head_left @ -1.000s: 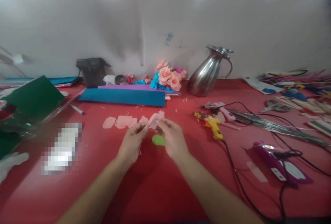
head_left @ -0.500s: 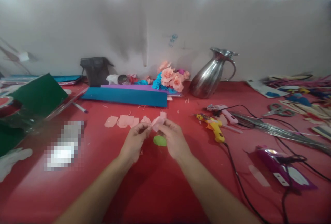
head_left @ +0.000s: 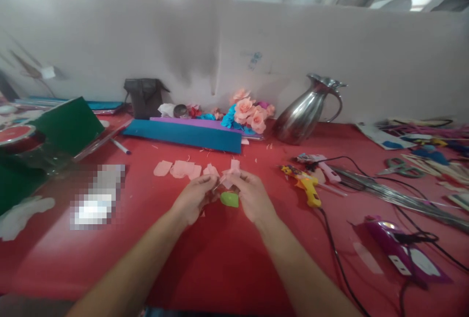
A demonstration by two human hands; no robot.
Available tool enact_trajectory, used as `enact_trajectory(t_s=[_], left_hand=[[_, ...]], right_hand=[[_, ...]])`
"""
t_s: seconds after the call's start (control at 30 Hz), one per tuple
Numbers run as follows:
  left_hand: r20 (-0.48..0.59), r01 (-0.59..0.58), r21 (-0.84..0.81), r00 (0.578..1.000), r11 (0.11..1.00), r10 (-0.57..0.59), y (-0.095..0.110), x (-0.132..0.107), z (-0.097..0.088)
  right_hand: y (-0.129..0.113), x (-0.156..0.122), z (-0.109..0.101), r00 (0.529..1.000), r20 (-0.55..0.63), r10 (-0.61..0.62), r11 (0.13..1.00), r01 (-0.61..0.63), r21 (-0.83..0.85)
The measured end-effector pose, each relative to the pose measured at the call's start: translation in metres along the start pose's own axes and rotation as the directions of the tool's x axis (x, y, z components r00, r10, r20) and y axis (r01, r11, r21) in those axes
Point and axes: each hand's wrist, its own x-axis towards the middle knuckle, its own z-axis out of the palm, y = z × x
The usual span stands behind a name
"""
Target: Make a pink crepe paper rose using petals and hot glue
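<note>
Over the red table, a small pink paper petal (head_left: 227, 180) is between my two hands. My left hand (head_left: 195, 199) is closed in a pinch at its left edge. Fingers of my right hand (head_left: 254, 199) are closed on the petal's right side. Something thin and pale shows by the left fingertips, too small to name. Just below the petal is a green leaf-shaped piece (head_left: 229, 200); I cannot tell whether it lies on the table or hangs from my fingers. Several cut pink paper pieces (head_left: 182, 169) lie in a row behind my left hand.
A yellow glue gun (head_left: 309, 190) with a black cord lies right, near wire stems (head_left: 381, 190), scissors (head_left: 401, 167) and a purple power strip (head_left: 403, 246). Behind are a blue sheet (head_left: 183, 136), pink paper flowers (head_left: 249, 112) and a steel jug (head_left: 304, 112). Green board (head_left: 73, 126) stands left.
The view has shifted, so the scene sits slightly further right. My fingers have turned the pink petal a little and it now lies lower between them. Both hands stay close together.
</note>
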Motion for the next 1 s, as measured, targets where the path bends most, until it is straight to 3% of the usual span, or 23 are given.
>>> enact_trajectory(t_s=[0.17,0.37,0.63,0.83,1.0], left_hand=[[0.051,0.192,-0.147,0.981,0.970,-0.186,0.0050,0.0023,-0.0051],[0.084,0.240,-0.163,0.970,0.957,-0.228,0.0047,0.0029,-0.0069],[0.133,0.103,-0.014,0.986,0.995,-0.100,0.0054,-0.0013,-0.0069],[0.107,-0.035,0.174,0.994,0.984,0.017,0.0042,-0.0029,-0.0017],[0.088,-0.100,0.233,0.993,0.967,0.081,0.0032,-0.0032,0.0010]], right_hand=[[-0.0026,0.0002,-0.0031,0.997,0.074,0.036,0.999,-0.036,0.006],[-0.0044,0.0009,-0.0068,0.989,0.140,0.035,0.999,-0.033,-0.020],[-0.0062,0.0010,-0.0084,0.988,0.147,0.043,0.998,-0.036,-0.048],[-0.0073,0.0004,-0.0088,0.992,0.114,0.045,0.994,-0.033,-0.102],[-0.0080,0.0006,-0.0078,0.997,0.071,0.041,0.993,-0.033,-0.114]])
